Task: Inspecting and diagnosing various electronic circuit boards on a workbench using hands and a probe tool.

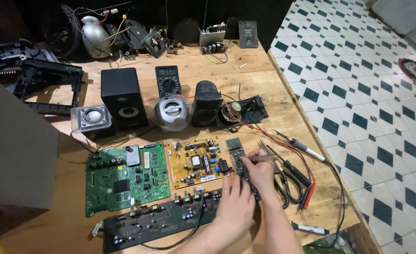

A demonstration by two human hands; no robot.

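Note:
My left hand rests on the lower end of a narrow dark green circuit board, steadying it on the wooden table. My right hand pinches a thin tweezer-like metal tool over the middle of that narrow board. Left of it lies a yellow power board, and further left a large green main board. A long black board with knobs lies in front, partly under my left forearm.
Scissors, multimeter probes and a soldering iron lie right of my hands near the table edge. Speakers, a multimeter and a round grey speaker stand behind. A grey box sits at left. Tiled floor lies right.

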